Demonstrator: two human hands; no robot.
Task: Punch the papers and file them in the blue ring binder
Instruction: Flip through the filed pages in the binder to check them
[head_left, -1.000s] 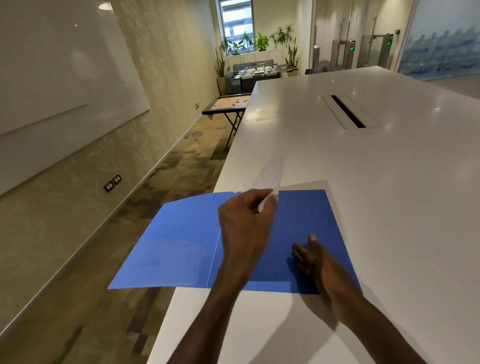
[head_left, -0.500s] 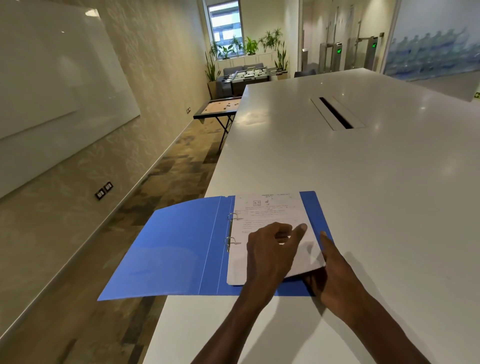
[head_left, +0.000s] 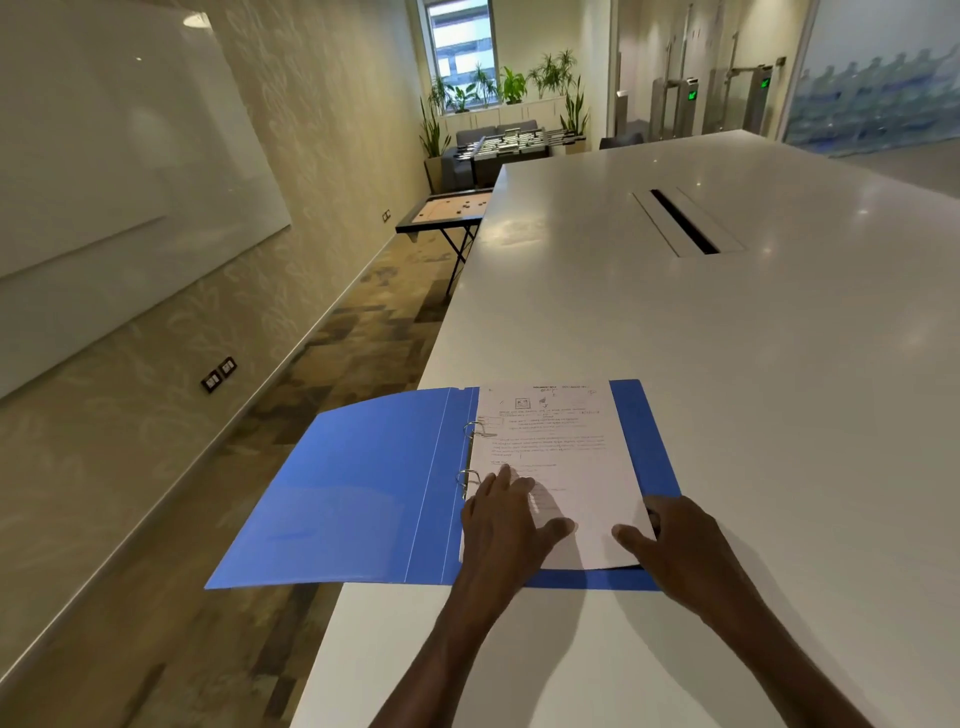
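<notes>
A blue ring binder (head_left: 363, 488) lies open at the near left corner of the white table (head_left: 727, 364), its left cover hanging past the table edge. White printed papers (head_left: 561, 447) rest on its right half, threaded on two metal rings (head_left: 470, 452). My left hand (head_left: 506, 525) lies flat on the lower left of the papers, fingers spread, close to the lower ring. My right hand (head_left: 675, 545) rests at the papers' lower right corner, thumb on the sheet and fingers over the binder's edge.
A long cable slot (head_left: 683, 221) runs along the table's middle, far ahead. Left of the table is carpeted floor, a whiteboard wall (head_left: 104, 182) and a small black game table (head_left: 447, 210). Plants and a sofa stand at the room's far end.
One second ago my left hand held a sheet up over the binder. The papers now lie flat on the rings, and my left hand has slid left towards them.
</notes>
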